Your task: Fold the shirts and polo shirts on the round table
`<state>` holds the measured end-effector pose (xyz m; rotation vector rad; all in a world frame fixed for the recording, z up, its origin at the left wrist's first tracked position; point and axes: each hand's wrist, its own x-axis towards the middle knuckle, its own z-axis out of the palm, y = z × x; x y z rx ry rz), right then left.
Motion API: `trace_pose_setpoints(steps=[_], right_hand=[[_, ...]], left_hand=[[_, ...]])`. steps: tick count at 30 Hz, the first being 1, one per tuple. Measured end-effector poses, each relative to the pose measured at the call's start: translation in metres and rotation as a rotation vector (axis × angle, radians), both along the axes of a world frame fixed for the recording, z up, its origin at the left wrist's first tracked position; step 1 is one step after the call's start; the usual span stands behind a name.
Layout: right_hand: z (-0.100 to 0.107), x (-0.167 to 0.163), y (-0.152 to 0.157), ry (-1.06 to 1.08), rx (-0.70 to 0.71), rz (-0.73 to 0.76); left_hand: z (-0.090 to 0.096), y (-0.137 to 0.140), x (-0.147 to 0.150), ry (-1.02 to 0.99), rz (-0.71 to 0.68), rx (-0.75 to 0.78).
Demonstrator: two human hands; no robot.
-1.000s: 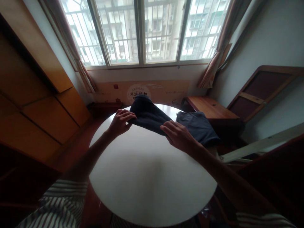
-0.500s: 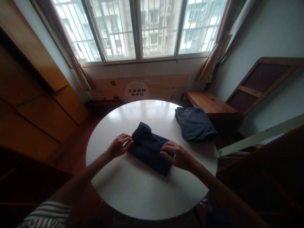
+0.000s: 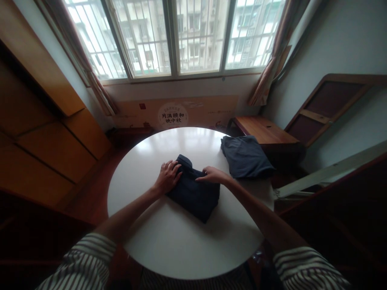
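Note:
A folded navy shirt (image 3: 193, 197) with a collar-like band at its far end lies slantwise on the white round table (image 3: 187, 249). Across its left edge rests my left hand (image 3: 169, 176), fingers spread flat on the cloth. My right hand (image 3: 211, 175) is at the far right edge of the shirt, thumb and fingers closed on the fabric there. The undersides of the fingertips are partly hidden. To the right, near the table's rim, sits a second folded garment (image 3: 246, 157), dark blue-grey, touched by neither hand.
Beyond the table at the right stands a low wooden table (image 3: 266, 131). Wooden cabinets (image 3: 54, 157) line the left side. A barred window (image 3: 199, 36) with curtains is ahead, above a printed board (image 3: 205, 110). A pale beam (image 3: 326, 171) slants up at the right.
My left hand has moved right onto the shirt and flattened. My right hand has shifted up and left to the shirt's far edge. The shirt's near right corner has moved slightly left.

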<state>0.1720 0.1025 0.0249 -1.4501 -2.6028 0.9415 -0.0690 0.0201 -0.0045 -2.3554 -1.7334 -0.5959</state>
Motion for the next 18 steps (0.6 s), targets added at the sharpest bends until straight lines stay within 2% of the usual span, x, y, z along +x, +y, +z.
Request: trace_pose_setpoints(steps=[2, 5, 7, 9, 12, 15, 16, 18], right_hand=[[0.001, 0.001, 0.001, 0.044, -0.136, 0.029], [-0.001, 0.005, 0.003, 0.202, -0.265, -0.013], [-0.003, 0.005, 0.007, 0.336, -0.367, -0.043], [-0.005, 0.002, 0.011, 0.442, -0.501, -0.052], [-0.003, -0.002, 0.010, 0.544, -0.639, -0.029], [0.009, -0.002, -0.004, 0.704, -0.671, 0.055], [0.015, -0.001, -0.011, 0.758, -0.676, 0.096], [0.028, 0.001, -0.025, 0.837, -0.718, 0.188]], left_hand=[[-0.001, 0.007, -0.006, -0.050, 0.020, 0.007], [0.002, 0.012, -0.022, -0.261, 0.172, -0.075], [0.006, 0.014, -0.035, -0.469, 0.270, -0.283], [0.012, 0.016, -0.047, -0.662, 0.286, -0.517], [0.023, 0.021, -0.057, -0.853, 0.152, -0.788], [0.031, 0.023, -0.059, -0.973, -0.063, -0.976], [0.032, 0.024, -0.058, -1.002, -0.117, -0.974], [0.034, 0.025, -0.056, -0.977, -0.138, -0.822]])
